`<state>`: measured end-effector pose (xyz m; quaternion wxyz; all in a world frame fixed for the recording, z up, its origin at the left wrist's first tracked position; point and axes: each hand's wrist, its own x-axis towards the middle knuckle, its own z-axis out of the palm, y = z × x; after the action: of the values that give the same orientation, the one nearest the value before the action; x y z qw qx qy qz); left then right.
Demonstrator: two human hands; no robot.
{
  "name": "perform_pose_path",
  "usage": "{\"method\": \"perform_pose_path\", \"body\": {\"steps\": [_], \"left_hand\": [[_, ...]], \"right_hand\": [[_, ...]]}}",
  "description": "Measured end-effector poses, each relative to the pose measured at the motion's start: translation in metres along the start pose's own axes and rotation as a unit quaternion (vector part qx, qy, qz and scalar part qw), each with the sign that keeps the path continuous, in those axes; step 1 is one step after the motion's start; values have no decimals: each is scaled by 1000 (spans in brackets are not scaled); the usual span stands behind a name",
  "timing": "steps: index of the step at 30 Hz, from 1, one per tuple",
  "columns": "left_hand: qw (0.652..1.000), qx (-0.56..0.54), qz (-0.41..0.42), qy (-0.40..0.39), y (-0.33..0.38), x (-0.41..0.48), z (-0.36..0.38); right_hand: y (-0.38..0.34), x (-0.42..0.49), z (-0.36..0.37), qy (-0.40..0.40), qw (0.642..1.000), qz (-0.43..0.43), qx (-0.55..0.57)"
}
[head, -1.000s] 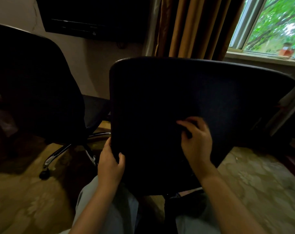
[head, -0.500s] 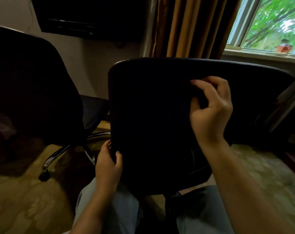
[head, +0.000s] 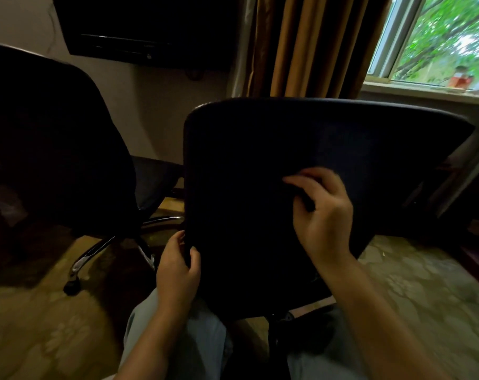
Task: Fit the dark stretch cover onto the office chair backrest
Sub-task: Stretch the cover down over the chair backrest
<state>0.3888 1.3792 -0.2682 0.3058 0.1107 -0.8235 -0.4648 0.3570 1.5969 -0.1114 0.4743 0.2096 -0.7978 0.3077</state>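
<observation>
Backrest (head: 260,149) is seen at frame centre, rear face toward the camera, with its long axis running left to right and its top edge dropping slightly toward the right. The dark cover (head: 356,138) appears to be drawn over it already. Cover and shell cannot be told apart in the low light, and the hem is not seen.

Left hand (head: 178,267) is placed at the lower left edge of the backrest. The thumb is laid on the near face and the fingers are wrapped behind, so the edge is gripped. Right hand (head: 324,215) is set on the middle of the panel, right of centre, with its fingers (head: 298,182) curled against the thumb. A fold of cover seems to be pinched, though the view is blurred there.

The key relation: loose fabric lies directly under the right hand, and the bottom edge lies below both hands, toward the lap. The left hand is nearer that edge. A downward pull is judged to be needed next.

No containers are seen. A second chair (head: 54,149) is seen at left, a curtain (head: 301,45) at upper centre and a window (head: 438,37) at upper right.
</observation>
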Motion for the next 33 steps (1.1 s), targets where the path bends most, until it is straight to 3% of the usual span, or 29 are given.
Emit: {"method": "perform_pose_path", "body": {"steps": [3, 5, 13, 16, 25, 33], "left_hand": [[1000, 1, 2, 9, 2, 1, 2], [1000, 2, 3, 9, 1, 0, 1], [1000, -9, 15, -25, 5, -1, -2], [1000, -11, 16, -23, 6, -4, -3], [1000, -13, 12, -16, 1, -2, -1], [999, -16, 20, -31, 6, -3, -3]], "right_hand": [[-22, 28, -9, 83, 996, -42, 12], [-21, 37, -6, 87, 995, -39, 15], [21, -28, 33, -81, 996, 29, -39], [25, -35, 30, -105, 993, 33, -51], [-28, 14, 7, 48, 998, -27, 36], [10, -48, 54, -77, 997, 2, -14]]}}
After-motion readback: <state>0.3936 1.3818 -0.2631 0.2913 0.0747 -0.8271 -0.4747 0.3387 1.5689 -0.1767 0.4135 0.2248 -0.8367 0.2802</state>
